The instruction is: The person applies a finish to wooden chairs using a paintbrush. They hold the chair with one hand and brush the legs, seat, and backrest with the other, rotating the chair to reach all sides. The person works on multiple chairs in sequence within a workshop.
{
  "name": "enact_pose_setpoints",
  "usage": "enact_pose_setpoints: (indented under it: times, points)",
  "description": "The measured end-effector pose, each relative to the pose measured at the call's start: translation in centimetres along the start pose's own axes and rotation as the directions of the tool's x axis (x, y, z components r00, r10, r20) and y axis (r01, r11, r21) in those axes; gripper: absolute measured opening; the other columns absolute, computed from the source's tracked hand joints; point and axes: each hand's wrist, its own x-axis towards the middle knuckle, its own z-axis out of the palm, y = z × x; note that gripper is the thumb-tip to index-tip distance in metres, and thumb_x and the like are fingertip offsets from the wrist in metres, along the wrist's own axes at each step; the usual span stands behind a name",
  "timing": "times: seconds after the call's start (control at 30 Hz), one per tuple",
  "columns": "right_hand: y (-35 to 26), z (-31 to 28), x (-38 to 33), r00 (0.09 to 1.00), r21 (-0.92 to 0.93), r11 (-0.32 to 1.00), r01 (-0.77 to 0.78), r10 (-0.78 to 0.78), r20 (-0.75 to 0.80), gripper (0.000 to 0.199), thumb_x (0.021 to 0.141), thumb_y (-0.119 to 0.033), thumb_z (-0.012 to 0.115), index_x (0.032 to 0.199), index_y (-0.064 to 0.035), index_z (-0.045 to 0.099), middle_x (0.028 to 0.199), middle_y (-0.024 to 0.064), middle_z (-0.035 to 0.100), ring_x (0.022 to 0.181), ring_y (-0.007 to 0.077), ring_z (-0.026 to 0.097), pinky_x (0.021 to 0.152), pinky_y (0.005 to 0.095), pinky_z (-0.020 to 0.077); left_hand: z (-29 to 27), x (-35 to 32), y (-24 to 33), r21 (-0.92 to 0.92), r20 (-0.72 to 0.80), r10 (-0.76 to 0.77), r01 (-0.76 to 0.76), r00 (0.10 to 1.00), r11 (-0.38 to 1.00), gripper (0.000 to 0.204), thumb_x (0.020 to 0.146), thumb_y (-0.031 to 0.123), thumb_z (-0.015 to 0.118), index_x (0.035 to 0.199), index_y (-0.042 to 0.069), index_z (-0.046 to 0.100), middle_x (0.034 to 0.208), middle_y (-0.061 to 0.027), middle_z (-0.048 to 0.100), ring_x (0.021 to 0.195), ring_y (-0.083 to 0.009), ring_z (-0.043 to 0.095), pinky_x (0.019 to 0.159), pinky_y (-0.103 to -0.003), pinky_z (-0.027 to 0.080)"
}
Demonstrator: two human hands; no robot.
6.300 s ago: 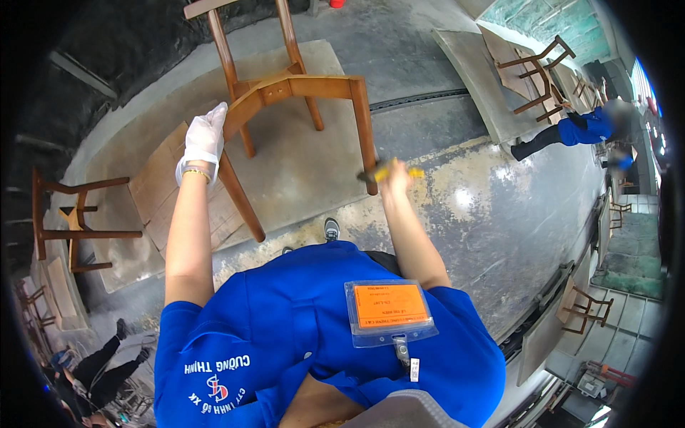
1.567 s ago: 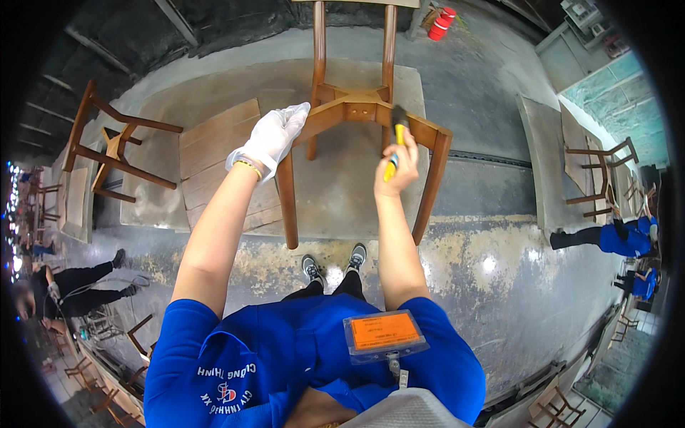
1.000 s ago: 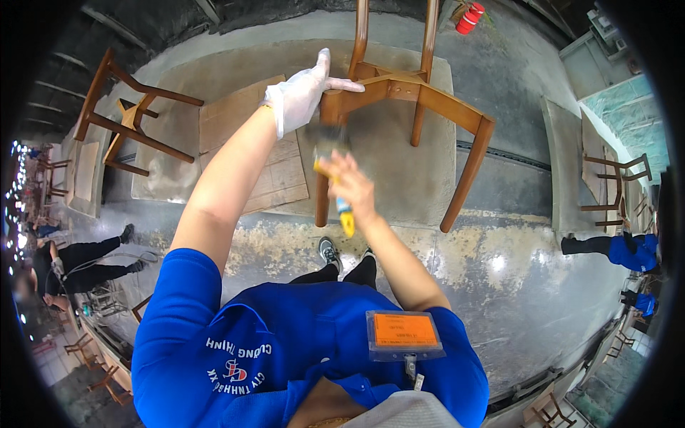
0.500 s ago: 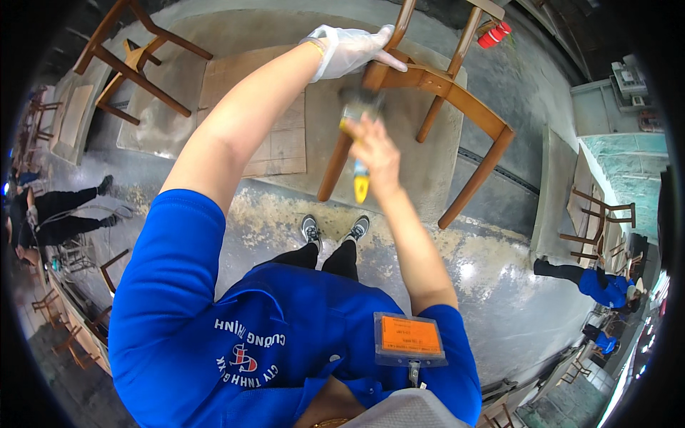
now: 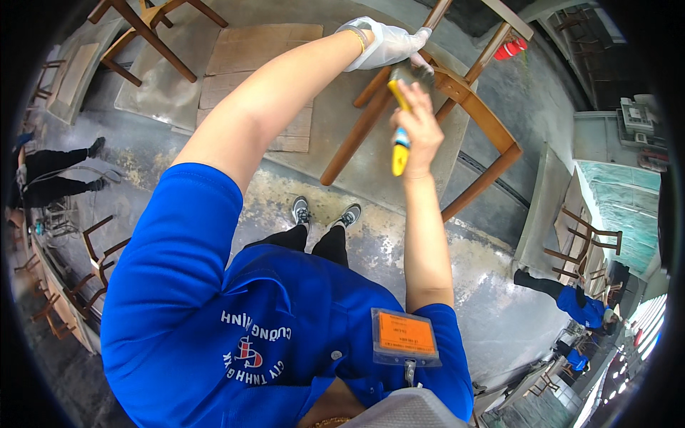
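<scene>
1. Writing: the blue shirt (image 5: 171, 257) is carrying white lettering and a red-and-white emblem (image 5: 248, 352), lower left of centre; the orange badge (image 5: 407, 332), lower middle, is showing dark print too small to read surely.
2. Right hand (image 5: 421, 132): right of centre, bare, it is grasping a brush (image 5: 400, 153) by its yellow handle, which is bearing a blue-and-white label; dark bristles are pointing up.
3. Left hand (image 5: 389, 46): upper middle, gloved, it is lying against a corner of the chair (image 5: 489, 125); whether its fingers are closing around the wood, I cannot tell.
4. Chair: upper right of centre, it is standing with its seat frame just beside the bristles; contact is not showing clearly.
5. Surroundings: cardboard (image 5: 260, 53) is lying left of the chair; a second chair (image 5: 153, 41) is occupying the upper left.
</scene>
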Motion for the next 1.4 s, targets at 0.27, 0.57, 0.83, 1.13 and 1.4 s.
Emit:
enact_pose_setpoints:
  times: [0.27,0.57,0.83,1.13,1.4]
  points:
    - [-4.6,-0.1,-4.9,0.800,0.314,0.869,-0.383,0.142,0.583,0.012,0.074,0.001,0.071,0.077,-0.0085,0.066,0.130,0.0096,0.077,0.128,0.0330,0.070,0.111,0.0408,0.0545,0.6,-1.2,0.8,-0.143,-0.061,-0.038,0.029,0.997,0.989,0.075,0.110,0.067,0.008,0.145,0.038,0.068,0.174,-0.0150,0.033,0.160,-0.0371,0.028,0.133,-0.044,0.014]
    - [-2.8,3.9,-9.1,0.998,-0.018,0.999,-0.032,0.033,0.057,0.016,0.088,-0.014,0.072,0.103,-0.0205,0.076,0.144,0.0042,0.069,0.128,0.0314,0.069,0.103,0.0421,0.0603,0.7,-1.2,1.1,-0.139,-0.109,-0.035,0.020,0.993,0.990,0.075,0.108,0.069,0.008,0.147,0.040,0.065,0.177,-0.0084,0.027,0.161,-0.0355,0.028,0.133,-0.051,0.018]
    - [-6.2,2.4,-26.1,0.544,0.273,0.702,-0.658,0.192,0.816,0.015,0.079,0.004,0.073,0.085,-0.0080,0.068,0.139,0.0077,0.073,0.125,0.0292,0.070,0.105,0.0399,0.0561,2.4,-3.0,2.4,-0.269,-0.142,-0.105,0.063,0.984,0.961,0.067,0.109,0.069,0.022,0.143,0.036,0.070,0.173,-0.0149,0.035,0.159,-0.0376,0.031,0.131,-0.047,0.021]
    - [0.6,-9.1,-40.3,0.113,0.308,0.098,-0.946,0.993,0.032,0.008,0.089,0.007,0.069,0.088,-0.0004,0.074,0.129,0.0157,0.076,0.115,0.0255,0.073,0.104,0.0345,0.0545,5.6,-1.6,3.2,-0.634,0.123,-0.058,0.123,0.991,0.764,0.080,0.096,0.046,0.079,0.151,-0.006,0.054,0.140,-0.0184,0.064,0.115,-0.0231,0.066,0.110,-0.034,0.046]
    - [-6.2,-15.6,-53.2,-0.291,0.484,-0.210,-0.849,0.952,-0.098,0.024,0.081,0.018,0.059,0.083,-0.0038,0.067,0.115,0.0198,0.077,0.079,0.0184,0.070,0.067,0.0292,0.0547,10.8,9.4,1.4,-0.711,0.488,-0.111,0.468,0.866,0.525,0.012,0.093,0.016,0.071,0.086,0.010,0.063,0.080,-0.0046,0.063,0.072,-0.0192,0.067,0.068,-0.033,0.056]
